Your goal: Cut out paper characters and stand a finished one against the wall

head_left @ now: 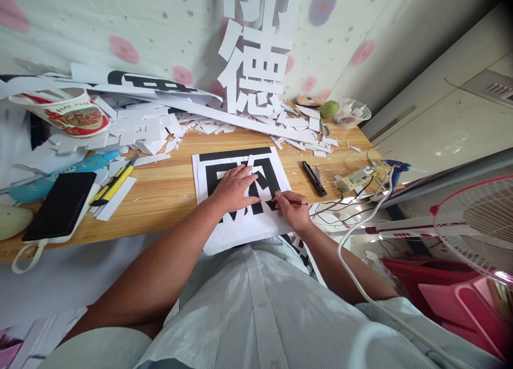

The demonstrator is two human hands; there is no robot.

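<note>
A white sheet (240, 239) printed with a bold black character lies at the front edge of the wooden table. Across the character rests a narrow white strip (250, 160), running nearly away from me. My left hand (233, 188) is spread flat over the strip and the print, with its thumb pointing right. Pinched in the fingers of my right hand (294, 210) is a thin red pen (298, 202), its tip end near the right part of the black print. Just right of the sheet lies a black marker-like tool (313, 178).
White paper scraps (152, 125) pile along the back and left. A phone (61, 206), yellow cutter (113, 185) and noodle bucket (72, 112) stand left. Right are a power strip (356, 177), cables, a blue glue gun (396, 171) and a fan (481, 219). White cut-out characters (260, 64) stand behind.
</note>
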